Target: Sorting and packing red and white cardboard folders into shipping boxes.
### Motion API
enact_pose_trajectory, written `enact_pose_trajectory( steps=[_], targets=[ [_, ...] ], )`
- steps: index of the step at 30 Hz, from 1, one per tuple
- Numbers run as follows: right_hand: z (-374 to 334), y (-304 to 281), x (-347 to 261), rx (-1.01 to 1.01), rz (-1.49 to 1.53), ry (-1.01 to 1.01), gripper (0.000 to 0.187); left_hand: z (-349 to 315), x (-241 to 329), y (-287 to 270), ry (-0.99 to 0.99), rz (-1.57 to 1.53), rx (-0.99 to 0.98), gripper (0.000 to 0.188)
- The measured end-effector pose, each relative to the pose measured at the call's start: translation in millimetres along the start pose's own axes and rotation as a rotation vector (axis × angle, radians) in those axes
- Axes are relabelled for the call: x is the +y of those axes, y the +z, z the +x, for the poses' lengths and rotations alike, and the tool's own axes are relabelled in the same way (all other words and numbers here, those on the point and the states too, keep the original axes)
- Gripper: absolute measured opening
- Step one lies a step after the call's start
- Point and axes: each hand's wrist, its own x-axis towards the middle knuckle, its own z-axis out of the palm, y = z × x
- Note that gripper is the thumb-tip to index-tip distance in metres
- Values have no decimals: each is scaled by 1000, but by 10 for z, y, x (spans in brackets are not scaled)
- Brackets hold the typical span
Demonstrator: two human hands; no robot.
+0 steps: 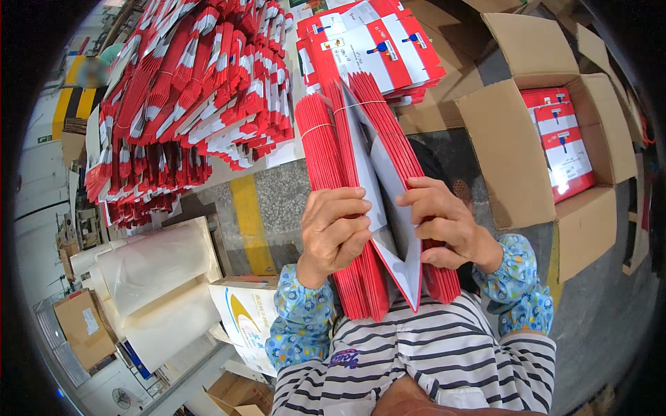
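Observation:
Against my striped shirt stands a thick bundle of red folded cartons, edges up, with a thin band around its upper part. A wide gap parts the cartons in the middle, showing their white and grey inner faces. My left hand is closed on the cartons left of the gap, fingertips at its edge. On the other side, my right hand grips the right-hand cartons, fingers curled over the gap's edge and thumb lower down. The lower ends of the cartons lean toward my body.
Many banded red-and-white carton bundles are heaped on a table at the far left. Flat printed cartons are stacked ahead. At right stands an open cardboard box with cartons inside. Large pale sheets lie at left.

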Motion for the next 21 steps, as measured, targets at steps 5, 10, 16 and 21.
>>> enact_pose_trajectory(
  steps=[5, 10, 16, 21],
  targets=[
    [108, -12, -35, -82, -72, 16, 39, 40, 17, 50, -7, -26, 33, 13],
    [133, -23, -71, -135, -125, 28, 43, 13, 14, 60, -31, -34, 40, 15],
    [138, -2, -78, -144, -155, 20, 41, 48, 43, 73, -42, -14, 30, 18],
    [127, -16, -63, -140, -136, 25, 38, 42, -4, 65, 16, -18, 20, 18]
  ],
)
